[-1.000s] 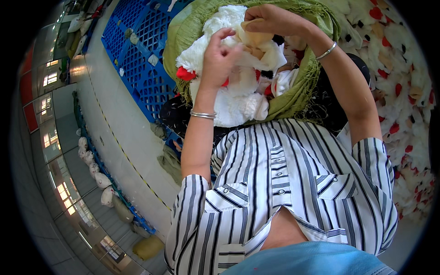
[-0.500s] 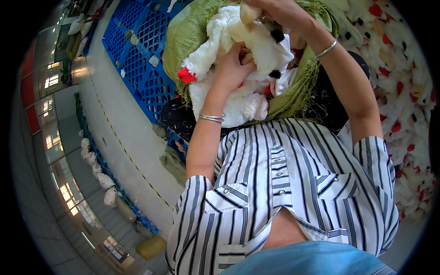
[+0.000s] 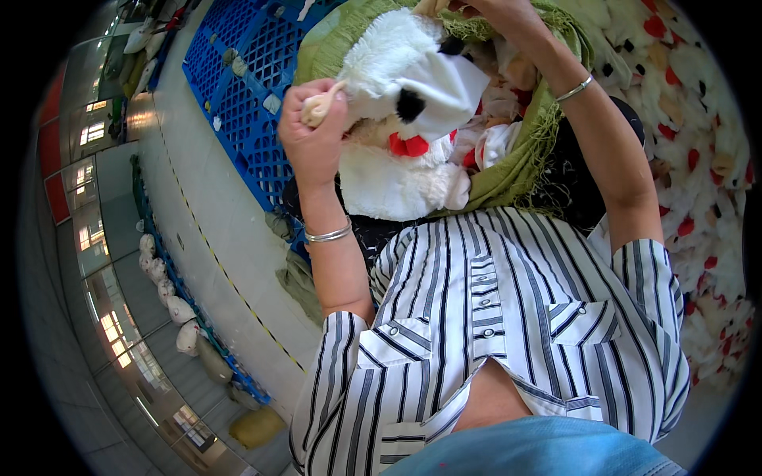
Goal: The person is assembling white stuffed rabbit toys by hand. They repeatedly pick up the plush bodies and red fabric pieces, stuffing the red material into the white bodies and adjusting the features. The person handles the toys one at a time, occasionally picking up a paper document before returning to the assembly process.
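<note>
A white plush piece (image 3: pixel 385 55) is held at twelve o'clock, its beige part (image 3: pixel 317 111) pinched by the left hand (image 3: pixel 312 131) at eleven; whether the right hand (image 3: pixel 504 14), cropped at one, grips cannot be told.

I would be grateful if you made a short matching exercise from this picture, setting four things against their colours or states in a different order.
Things:
1. Left hand
2. Plush piece
3. Sack
4. Pallet

Descriptions:
A. Green, with a frayed edge
B. Blue, with a lattice surface
C. Closed on a bit of beige fabric
D. White, with black tufts

Right pairs: 1-C, 2-D, 3-A, 4-B
</note>
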Tool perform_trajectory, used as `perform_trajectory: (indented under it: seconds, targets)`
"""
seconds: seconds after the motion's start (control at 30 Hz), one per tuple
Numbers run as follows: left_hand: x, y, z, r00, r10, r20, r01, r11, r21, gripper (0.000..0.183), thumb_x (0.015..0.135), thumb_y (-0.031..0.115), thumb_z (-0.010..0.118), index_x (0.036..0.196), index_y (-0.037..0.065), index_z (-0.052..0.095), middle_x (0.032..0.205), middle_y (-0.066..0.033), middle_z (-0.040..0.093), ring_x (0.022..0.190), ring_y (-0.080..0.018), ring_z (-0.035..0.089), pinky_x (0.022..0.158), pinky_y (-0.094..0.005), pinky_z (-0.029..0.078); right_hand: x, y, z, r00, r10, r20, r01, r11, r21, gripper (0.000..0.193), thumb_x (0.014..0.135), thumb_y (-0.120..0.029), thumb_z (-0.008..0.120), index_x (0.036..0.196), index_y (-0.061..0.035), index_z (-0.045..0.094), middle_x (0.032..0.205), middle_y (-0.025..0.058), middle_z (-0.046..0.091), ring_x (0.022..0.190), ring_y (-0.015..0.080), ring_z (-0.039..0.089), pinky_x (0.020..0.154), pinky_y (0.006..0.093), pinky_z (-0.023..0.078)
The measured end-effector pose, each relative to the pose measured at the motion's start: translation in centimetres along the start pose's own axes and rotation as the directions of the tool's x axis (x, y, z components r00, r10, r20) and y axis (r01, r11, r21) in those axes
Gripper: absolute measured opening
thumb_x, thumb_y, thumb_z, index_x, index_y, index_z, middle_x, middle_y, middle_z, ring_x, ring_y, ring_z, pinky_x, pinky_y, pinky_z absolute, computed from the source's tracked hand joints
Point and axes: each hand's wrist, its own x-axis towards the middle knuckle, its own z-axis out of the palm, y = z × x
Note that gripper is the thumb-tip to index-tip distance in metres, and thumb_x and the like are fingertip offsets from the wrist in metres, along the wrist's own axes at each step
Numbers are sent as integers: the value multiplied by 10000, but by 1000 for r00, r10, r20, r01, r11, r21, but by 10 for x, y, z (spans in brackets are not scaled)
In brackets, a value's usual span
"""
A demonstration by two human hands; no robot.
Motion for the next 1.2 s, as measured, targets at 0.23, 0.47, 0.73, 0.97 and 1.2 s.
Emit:
perform_trajectory:
  seconds: [0.23,0.47,0.73,0.97,1.2]
  targets:
    - [1,28,-22,994,-109,9,110,985,-135,341,898,24,696,1212,22,563,1035,-15,578,926,-71,540,855,-211,473,-2,1,-6,997,52,-50,-53,998,-16,231,985,-180,505,913,-40,675,774,-14,626,679,62,573,604,214,477]
    - [-4,29,-33,982,-143,124,157,982,-109,358,911,9,669,1253,8,566,1132,-37,577,1027,-102,563,914,-250,480,0,7,-12,995,52,-81,-56,997,-48,241,987,-195,512,886,-42,669,749,-11,607,663,66,558,584,222,458]
    - [-7,25,-45,976,-146,162,166,979,-118,337,892,-48,630,1223,-7,581,1136,-34,597,1026,-106,576,926,-256,474,0,6,-11,998,42,-49,-43,999,-17,262,993,-205,514,854,-44,667,726,-22,597,632,58,540,559,217,433]
    - [-7,17,-52,996,-28,89,35,996,-76,143,943,14,626,1080,46,601,1020,-21,631,855,-79,569,714,-209,455,-1,6,-12,999,15,-51,-18,998,-62,268,989,-225,524,852,-46,669,744,-29,604,649,52,544,570,211,438]
    - [-18,28,-58,999,23,-49,-26,998,-60,65,930,8,576,970,51,604,841,10,559,619,-32,428,522,-180,344,3,-5,-18,984,34,-172,-25,998,53,257,1016,-238,525,909,-54,667,752,-10,645,636,67,591,574,206,469]
